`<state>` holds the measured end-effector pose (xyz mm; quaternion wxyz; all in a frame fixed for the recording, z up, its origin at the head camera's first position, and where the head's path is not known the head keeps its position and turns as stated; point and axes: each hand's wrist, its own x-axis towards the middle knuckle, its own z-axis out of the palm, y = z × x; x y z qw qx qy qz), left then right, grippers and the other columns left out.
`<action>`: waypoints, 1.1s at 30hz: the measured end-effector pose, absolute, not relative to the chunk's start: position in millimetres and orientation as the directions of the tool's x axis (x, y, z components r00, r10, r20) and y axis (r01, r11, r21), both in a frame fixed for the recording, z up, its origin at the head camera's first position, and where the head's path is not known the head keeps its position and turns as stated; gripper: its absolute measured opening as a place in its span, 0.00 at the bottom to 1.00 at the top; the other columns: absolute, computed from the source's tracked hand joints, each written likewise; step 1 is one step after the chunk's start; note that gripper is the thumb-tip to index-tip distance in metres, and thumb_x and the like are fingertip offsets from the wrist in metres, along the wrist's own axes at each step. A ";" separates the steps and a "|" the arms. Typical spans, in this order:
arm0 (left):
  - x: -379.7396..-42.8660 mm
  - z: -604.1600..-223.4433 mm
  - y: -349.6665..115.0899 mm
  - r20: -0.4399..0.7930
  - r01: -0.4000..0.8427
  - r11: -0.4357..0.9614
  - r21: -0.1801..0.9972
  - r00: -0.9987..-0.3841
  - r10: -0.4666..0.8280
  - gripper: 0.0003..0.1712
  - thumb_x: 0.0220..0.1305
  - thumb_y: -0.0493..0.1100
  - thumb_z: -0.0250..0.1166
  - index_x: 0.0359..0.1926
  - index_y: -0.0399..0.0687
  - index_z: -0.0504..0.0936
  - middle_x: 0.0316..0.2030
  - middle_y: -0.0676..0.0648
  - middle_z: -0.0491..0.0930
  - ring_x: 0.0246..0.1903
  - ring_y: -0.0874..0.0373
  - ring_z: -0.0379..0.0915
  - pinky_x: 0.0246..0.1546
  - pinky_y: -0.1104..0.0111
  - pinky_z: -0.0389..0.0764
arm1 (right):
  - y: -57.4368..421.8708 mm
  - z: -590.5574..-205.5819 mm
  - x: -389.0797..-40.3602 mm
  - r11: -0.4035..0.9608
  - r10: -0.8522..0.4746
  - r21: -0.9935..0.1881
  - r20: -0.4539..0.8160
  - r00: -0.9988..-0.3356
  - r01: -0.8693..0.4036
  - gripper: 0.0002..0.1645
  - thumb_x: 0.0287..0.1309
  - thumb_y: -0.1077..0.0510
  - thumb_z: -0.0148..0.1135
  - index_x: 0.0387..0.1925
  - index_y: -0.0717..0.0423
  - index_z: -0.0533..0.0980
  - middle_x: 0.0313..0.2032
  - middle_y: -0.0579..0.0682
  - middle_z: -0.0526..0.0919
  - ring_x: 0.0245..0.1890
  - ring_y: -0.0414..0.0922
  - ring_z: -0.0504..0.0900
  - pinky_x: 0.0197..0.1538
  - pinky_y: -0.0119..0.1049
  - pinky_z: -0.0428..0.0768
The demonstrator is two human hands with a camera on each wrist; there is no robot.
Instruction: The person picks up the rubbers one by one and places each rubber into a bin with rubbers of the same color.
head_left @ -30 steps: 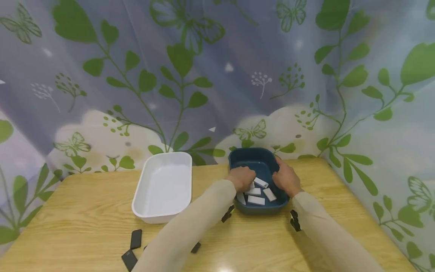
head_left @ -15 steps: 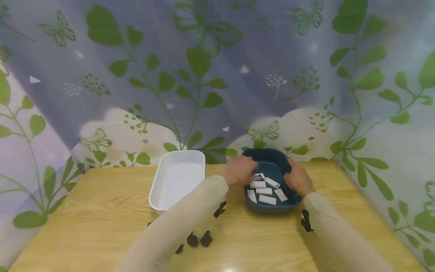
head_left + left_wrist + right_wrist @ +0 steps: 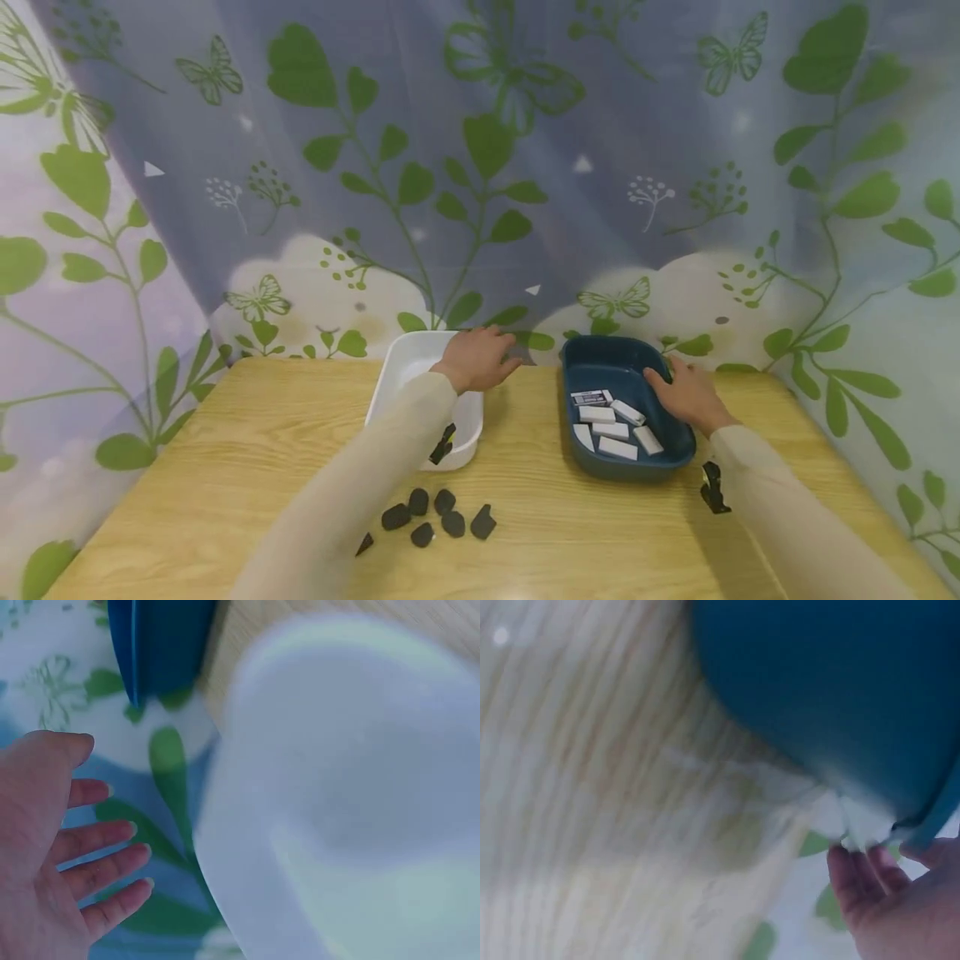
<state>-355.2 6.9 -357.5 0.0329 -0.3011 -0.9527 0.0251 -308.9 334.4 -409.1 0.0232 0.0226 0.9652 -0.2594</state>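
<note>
My left hand [image 3: 480, 358] is over the far right rim of the white basin [image 3: 426, 461], fingers extended and nothing in them. In the left wrist view the fingers [image 3: 112, 870] are spread beside the blurred white basin. My right hand [image 3: 690, 393] holds the right rim of the dark blue basin [image 3: 630, 468], thumb to the inside and fingers outside. Inside that basin, toward its near end, lie several white eraser-like blocks [image 3: 611, 431] and one with dark print [image 3: 591, 397]. The right wrist view shows fingertips right at the blue rim.
Several small black pieces [image 3: 453, 523] lie on the wooden table [image 3: 570, 533] in front of the white basin, some partly behind the left sleeve [image 3: 337, 492]. A leaf-patterned curtain [image 3: 420, 167] hangs close behind both basins.
My left hand has come out of the blue basin and moved left to above the white basin, uncovering the printed block. My right hand stays at the blue rim. The head view has turned left.
</note>
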 end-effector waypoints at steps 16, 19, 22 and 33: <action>-365.2 -381.7 -112.0 0.096 0.403 0.915 -0.019 -0.910 0.403 0.21 0.70 0.50 0.53 0.57 0.44 0.74 0.49 0.40 0.76 0.48 0.43 0.73 0.44 0.50 0.75 | 213.0 -395.2 -333.2 0.932 -0.084 -0.334 0.182 -0.980 -0.142 0.32 0.71 0.49 0.44 0.68 0.64 0.59 0.62 0.70 0.57 0.58 0.69 0.58 0.56 0.63 0.59; -363.1 -385.9 -126.2 0.093 0.367 0.930 0.002 -0.926 0.365 0.22 0.70 0.50 0.53 0.58 0.42 0.73 0.48 0.39 0.75 0.47 0.42 0.73 0.43 0.49 0.76 | 187.4 -400.6 -338.7 0.918 -0.150 -0.333 0.213 -0.966 -0.215 0.30 0.71 0.50 0.45 0.66 0.63 0.63 0.62 0.67 0.60 0.59 0.66 0.60 0.57 0.61 0.62; -360.5 -389.2 -136.7 0.098 0.333 0.943 0.013 -0.939 0.330 0.23 0.71 0.51 0.52 0.59 0.40 0.71 0.46 0.39 0.74 0.44 0.43 0.73 0.40 0.51 0.77 | 160.2 -403.6 -340.6 0.891 -0.193 -0.369 0.217 -0.957 -0.264 0.29 0.70 0.50 0.46 0.66 0.62 0.64 0.62 0.65 0.61 0.60 0.64 0.61 0.58 0.59 0.64; -352.3 -405.4 -142.9 -0.026 0.081 0.948 0.308 -0.995 0.094 0.28 0.71 0.47 0.53 0.60 0.29 0.62 0.39 0.36 0.76 0.33 0.45 0.78 0.31 0.59 0.79 | 75.8 -421.3 -337.4 0.868 -0.184 -0.448 0.108 -0.977 -0.213 0.36 0.67 0.57 0.47 0.66 0.78 0.50 0.60 0.73 0.60 0.52 0.60 0.74 0.50 0.47 0.77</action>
